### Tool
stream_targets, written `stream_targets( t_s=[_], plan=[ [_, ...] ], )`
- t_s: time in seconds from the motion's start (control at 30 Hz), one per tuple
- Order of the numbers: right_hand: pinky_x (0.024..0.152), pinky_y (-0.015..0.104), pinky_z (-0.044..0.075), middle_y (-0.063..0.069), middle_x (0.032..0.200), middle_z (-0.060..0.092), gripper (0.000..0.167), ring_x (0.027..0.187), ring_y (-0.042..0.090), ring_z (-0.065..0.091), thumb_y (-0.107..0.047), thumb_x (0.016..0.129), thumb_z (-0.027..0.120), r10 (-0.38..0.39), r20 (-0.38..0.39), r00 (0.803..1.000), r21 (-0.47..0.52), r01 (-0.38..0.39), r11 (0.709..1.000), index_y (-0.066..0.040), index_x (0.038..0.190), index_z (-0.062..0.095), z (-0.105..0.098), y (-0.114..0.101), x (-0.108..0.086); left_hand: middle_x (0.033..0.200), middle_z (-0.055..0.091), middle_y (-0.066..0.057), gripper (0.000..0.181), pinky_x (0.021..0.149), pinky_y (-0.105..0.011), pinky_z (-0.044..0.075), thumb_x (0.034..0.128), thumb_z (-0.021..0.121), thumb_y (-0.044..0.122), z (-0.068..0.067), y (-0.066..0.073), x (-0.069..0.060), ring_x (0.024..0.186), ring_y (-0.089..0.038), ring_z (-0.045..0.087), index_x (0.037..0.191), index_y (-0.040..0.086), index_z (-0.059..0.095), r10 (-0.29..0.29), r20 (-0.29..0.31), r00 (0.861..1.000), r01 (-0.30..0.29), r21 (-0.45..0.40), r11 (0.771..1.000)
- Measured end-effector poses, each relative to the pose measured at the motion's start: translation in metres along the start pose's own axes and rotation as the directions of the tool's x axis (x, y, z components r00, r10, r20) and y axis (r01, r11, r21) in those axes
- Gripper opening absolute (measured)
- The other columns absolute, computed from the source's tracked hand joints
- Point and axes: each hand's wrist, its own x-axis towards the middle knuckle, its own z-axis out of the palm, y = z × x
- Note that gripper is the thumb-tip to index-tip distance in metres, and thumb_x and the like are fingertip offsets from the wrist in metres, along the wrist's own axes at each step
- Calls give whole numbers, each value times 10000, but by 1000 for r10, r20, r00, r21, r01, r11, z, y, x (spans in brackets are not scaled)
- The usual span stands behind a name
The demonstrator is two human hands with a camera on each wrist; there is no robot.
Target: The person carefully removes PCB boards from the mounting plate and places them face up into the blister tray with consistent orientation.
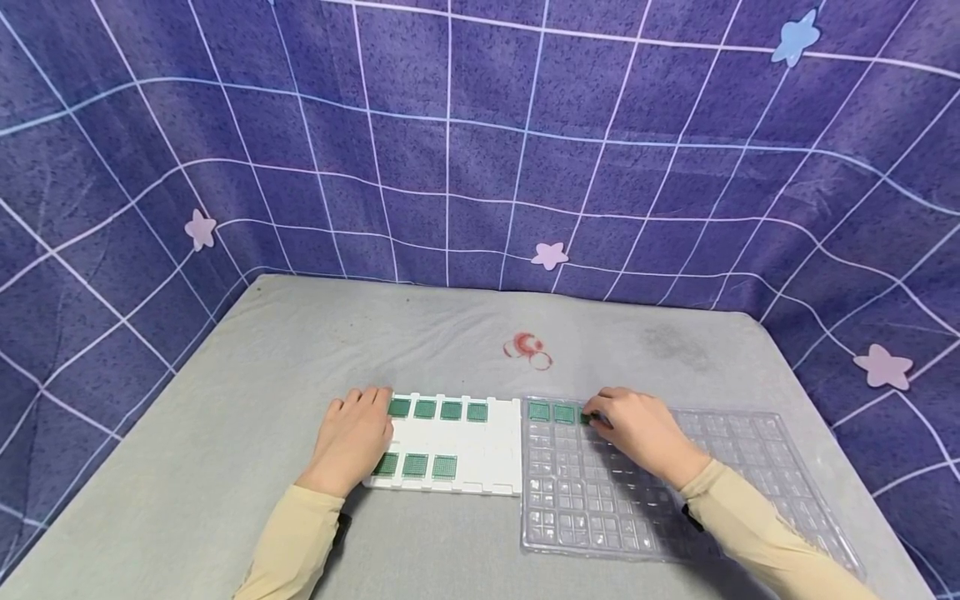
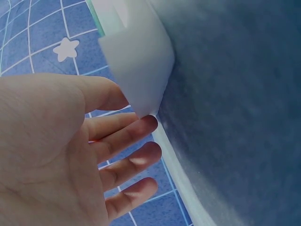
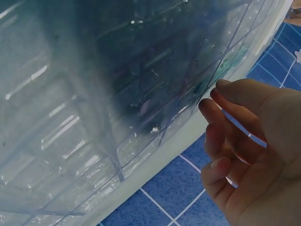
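My left hand (image 1: 348, 442) holds the left end of a white tray (image 1: 498, 442). In the left wrist view, the thumb and index finger pinch the tray's corner (image 2: 138, 66) while the other fingers stay loosely spread. Small green circuit boards (image 1: 451, 411) sit in two rows on this tray, partly covered by the hand. Over the clear plastic tray (image 1: 570, 500), my right hand (image 1: 637, 425) pinches a green circuit board (image 1: 584, 418) at a top-row pocket. Its fingers hide most of that board. To its left, two more boards (image 1: 564, 413) lie in pockets.
Both trays lie side by side on a grey cloth-covered table (image 1: 420, 342). Red ring marks (image 1: 527, 350) stain the cloth behind them. A blue gridded curtain (image 1: 480, 167) with star shapes surrounds the table's back and sides.
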Motion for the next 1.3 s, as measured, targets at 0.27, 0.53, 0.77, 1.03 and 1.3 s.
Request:
stream_targets(
  t_s=[0.27, 0.53, 0.77, 1.03, 1.3],
  plan=[
    [643, 343, 592, -41, 921, 745, 207, 781, 156, 718, -116, 785, 863, -4, 9, 1000, 1, 4, 1000, -193, 953, 769, 1, -2, 2, 1227, 667, -179, 365, 906, -514, 464, 976, 553, 132, 0, 0, 3, 1141, -367, 597, 1309, -11, 593, 10, -5, 1000, -10, -6, 1000],
    [659, 352, 593, -54, 909, 739, 204, 795, 156, 721, -117, 778, 862, -11, -18, 1000, 19, 12, 1000, -193, 938, 761, 0, -3, 4, 1172, 693, -187, 356, 856, -481, 482, 956, 585, 121, -6, -3, 10, 1058, -369, 652, 1276, -34, 602, 69, 30, 997, -70, 11, 998],
    [682, 350, 594, -58, 902, 734, 186, 799, 149, 718, -129, 781, 862, -12, -16, 1000, 25, 12, 1000, -191, 924, 760, -3, -7, 4, 1077, 708, -154, 340, 920, -514, 477, 936, 621, 126, -19, -11, 27, 1030, -349, 675, 1230, -40, 585, 141, 212, 967, -133, -48, 990],
    [657, 312, 591, -89, 904, 731, 172, 785, 116, 712, -171, 799, 862, -30, -11, 999, 26, 31, 999, -217, 933, 763, -6, -21, 12, 800, 622, -5, 286, 850, -463, 442, 884, 762, 174, -31, -19, 43, 748, -183, 562, 1062, 56, 571, 161, 380, 911, -105, -166, 981],
    [646, 301, 589, -103, 902, 726, 156, 773, 109, 705, -187, 813, 848, -72, -42, 996, 29, 74, 997, -227, 936, 759, -9, -39, 28, 782, 627, 18, 298, 890, -456, 437, 862, 789, 178, -41, -19, 48, 751, -161, 560, 1017, 89, 551, 128, 442, 888, -60, -165, 984]
  ],
)
